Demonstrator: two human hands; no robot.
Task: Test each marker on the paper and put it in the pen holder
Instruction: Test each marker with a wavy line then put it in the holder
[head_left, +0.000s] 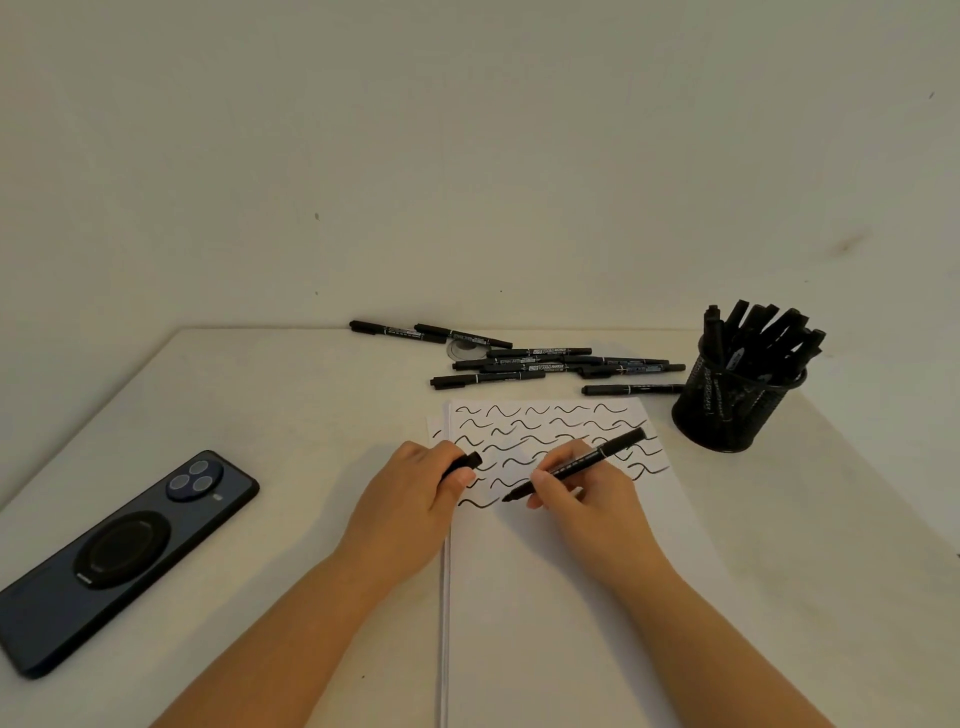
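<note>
Right hand (576, 486) grips an uncapped black marker (576, 464) in a writing hold, fingers curled round the lower barrel; tip down at the paper (545, 597), just right of the last squiggle in the bottom row, barrel slanting up and away to the right. Whether the tip actually touches the sheet cannot be told. Left hand (415, 493) rests at the left edge of the paper, fingers curled round the marker's black cap (465, 462), one end of which sticks out toward the right hand. Paper is a small stack of white sheets on the pale surface (260, 415), its upper part covered with rows of short black wavy test strokes (550, 431); lower part blank. Beyond the paper's far edge, a loose cluster of capped black markers (524, 358) lies flat, some overlapping, one lying apart nearer the holder. Black mesh pen holder (727, 410) stands at the far right, well filled with black markers leaning outward. A dark phone (124, 556) lies camera side up on the left of the surface, well apart from the paper. Plain pale wall (467, 156) behind.
</note>
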